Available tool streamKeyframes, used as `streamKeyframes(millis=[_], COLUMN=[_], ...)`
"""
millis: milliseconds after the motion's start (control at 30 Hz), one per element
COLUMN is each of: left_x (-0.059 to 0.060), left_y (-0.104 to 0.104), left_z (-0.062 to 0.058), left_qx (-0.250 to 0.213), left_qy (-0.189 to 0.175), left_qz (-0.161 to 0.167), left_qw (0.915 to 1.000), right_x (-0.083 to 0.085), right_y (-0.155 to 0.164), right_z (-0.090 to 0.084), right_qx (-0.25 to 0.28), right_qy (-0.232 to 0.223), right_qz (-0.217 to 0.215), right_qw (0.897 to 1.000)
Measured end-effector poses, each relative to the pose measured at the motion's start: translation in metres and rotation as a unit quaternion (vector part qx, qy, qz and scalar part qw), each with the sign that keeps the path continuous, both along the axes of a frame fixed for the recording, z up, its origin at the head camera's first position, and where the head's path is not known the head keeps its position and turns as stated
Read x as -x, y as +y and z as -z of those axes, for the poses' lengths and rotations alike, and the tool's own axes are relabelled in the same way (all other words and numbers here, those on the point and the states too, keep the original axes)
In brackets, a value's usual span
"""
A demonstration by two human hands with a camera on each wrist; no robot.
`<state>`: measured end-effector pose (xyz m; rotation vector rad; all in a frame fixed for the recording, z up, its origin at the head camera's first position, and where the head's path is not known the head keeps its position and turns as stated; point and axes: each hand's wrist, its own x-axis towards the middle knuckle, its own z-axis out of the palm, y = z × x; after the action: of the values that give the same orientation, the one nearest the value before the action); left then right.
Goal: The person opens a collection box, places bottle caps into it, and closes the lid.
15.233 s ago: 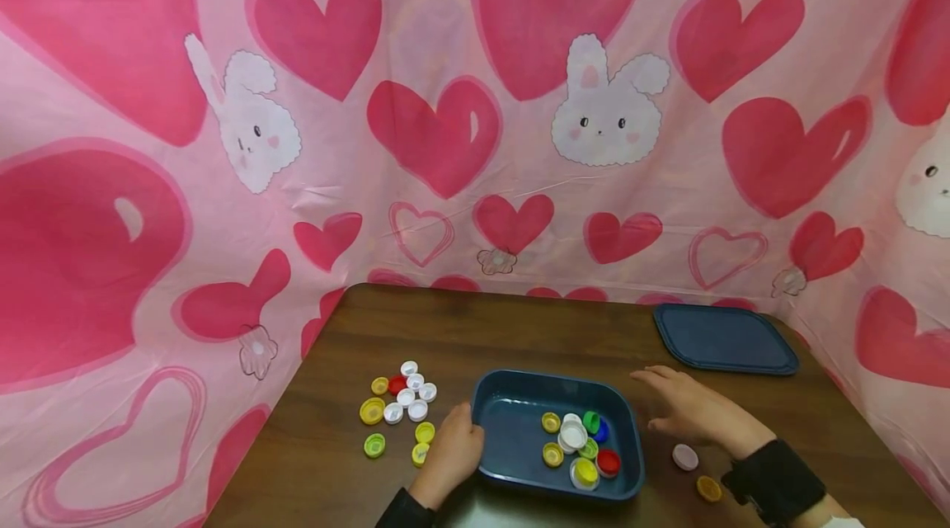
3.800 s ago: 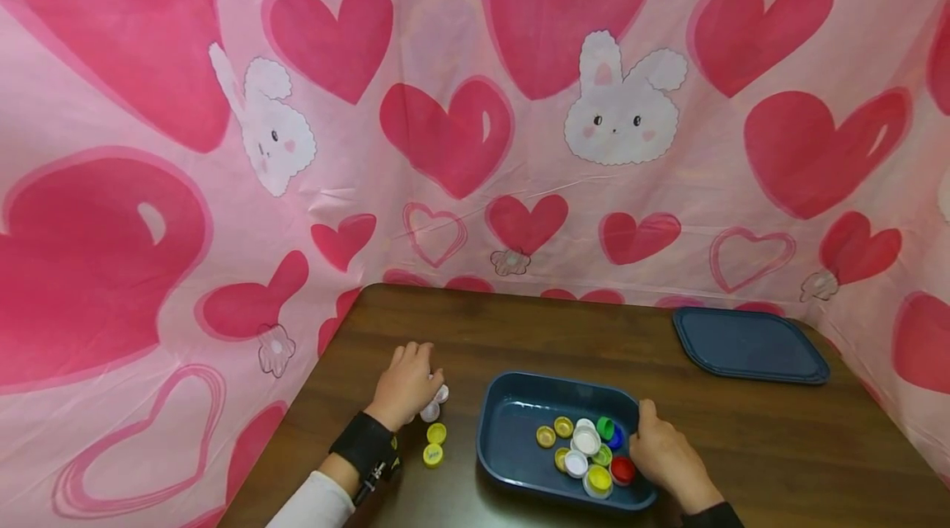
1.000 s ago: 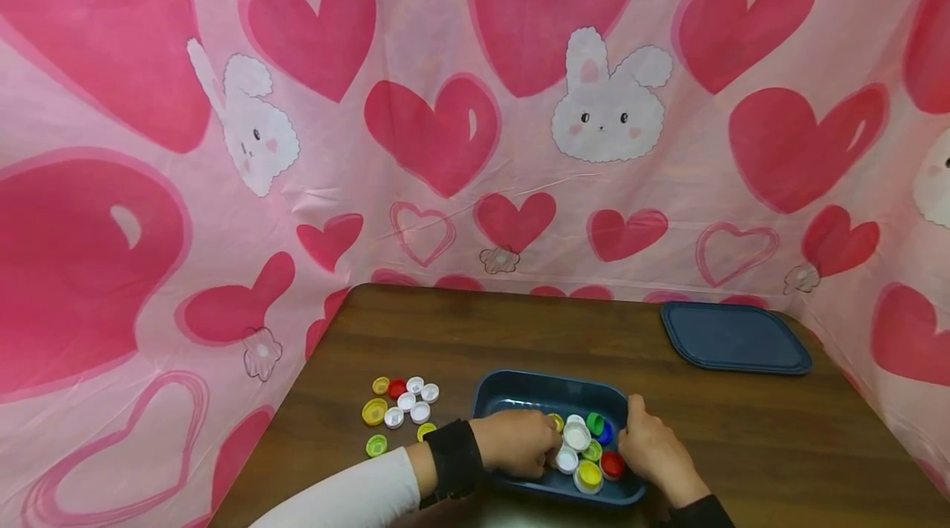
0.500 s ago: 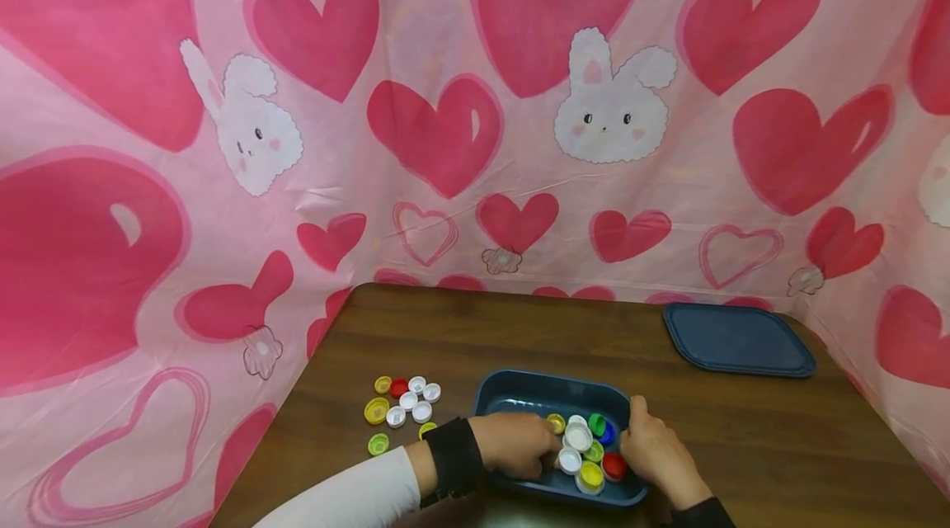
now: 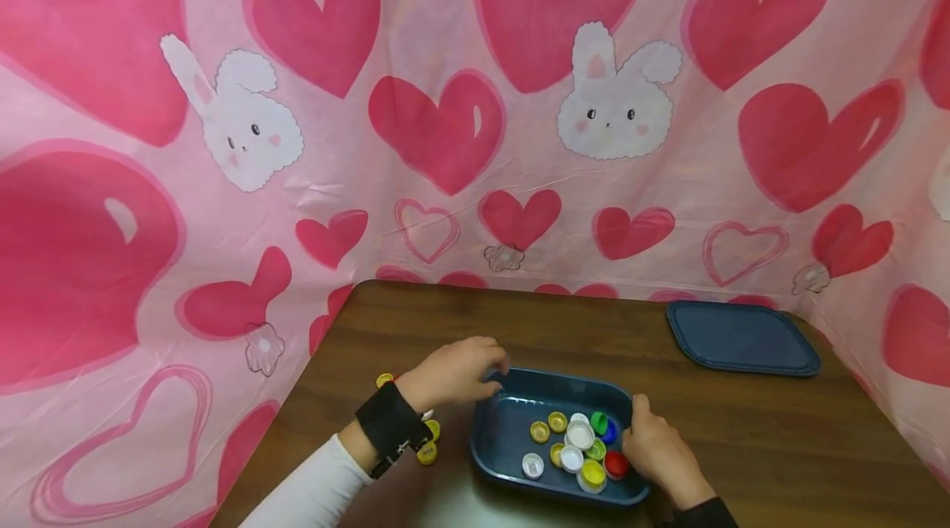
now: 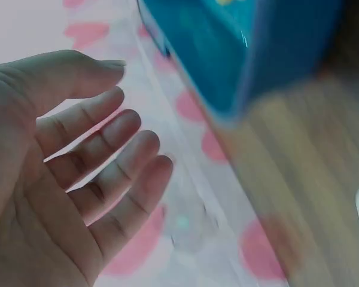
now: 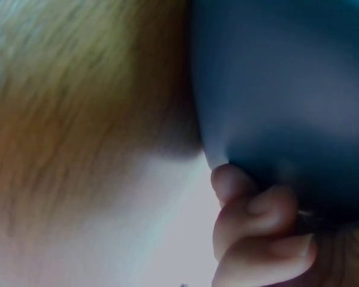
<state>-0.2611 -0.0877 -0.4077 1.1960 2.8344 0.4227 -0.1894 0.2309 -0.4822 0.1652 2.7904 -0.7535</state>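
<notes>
A dark blue tray (image 5: 512,421) sits on the brown table and holds several bottle caps (image 5: 577,445) in white, yellow, green, red and blue. My right hand (image 5: 653,450) grips the tray's right rim; in the right wrist view its curled fingers (image 7: 260,230) press the blue tray wall (image 7: 287,89). My left hand (image 5: 456,371) hovers over the tray's far left corner with fingers relaxed and palm empty, as the left wrist view of the hand (image 6: 78,173) shows. More caps (image 5: 429,441) lie on the table under my left wrist.
A dark blue lid (image 5: 742,338) lies flat at the table's back right. Pink heart-and-bunny cloth (image 5: 445,124) walls in the table at the back and both sides. Bare wood (image 5: 579,334) stretches between the tray and the back cloth.
My left hand has lifted out of the tray and moved back-left over its far corner. A white cap now lies at the tray's front left. My right hand stays on the rim.
</notes>
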Motion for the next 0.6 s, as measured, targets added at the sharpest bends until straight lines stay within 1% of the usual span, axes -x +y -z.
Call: streamKeyframes(millis=[100,167,233,367,467,600], left_x=[0.009,0.015,0.018,0.021,0.022,0.025], left_y=[-0.024,-0.04,-0.055,-0.081,-0.096,-0.112], left_z=[0.0,0.004,0.009,0.024,0.037,0.05], left_qx=[-0.008,-0.01,-0.011,-0.013,-0.013,-0.003], left_qy=[0.013,0.015,0.007,-0.021,-0.033,-0.044], left_qz=[-0.038,-0.064,-0.093,-0.155,-0.191,-0.225], left_qw=[0.9992,0.9978,0.9955,0.9877,0.9809,0.9735], right_x=[0.0,0.0,0.0,-0.001,-0.002,-0.002], right_y=[0.001,0.001,0.001,0.0,0.0,0.001], right_z=[0.0,0.0,0.001,0.001,0.002,0.003], right_qx=[0.001,0.001,0.0,0.001,0.001,-0.002], right_qy=[0.0,0.001,0.006,0.01,0.012,0.015], right_qz=[0.001,0.0,-0.002,-0.005,-0.002,0.001], right_qw=[1.0,1.0,1.0,1.0,1.0,1.0])
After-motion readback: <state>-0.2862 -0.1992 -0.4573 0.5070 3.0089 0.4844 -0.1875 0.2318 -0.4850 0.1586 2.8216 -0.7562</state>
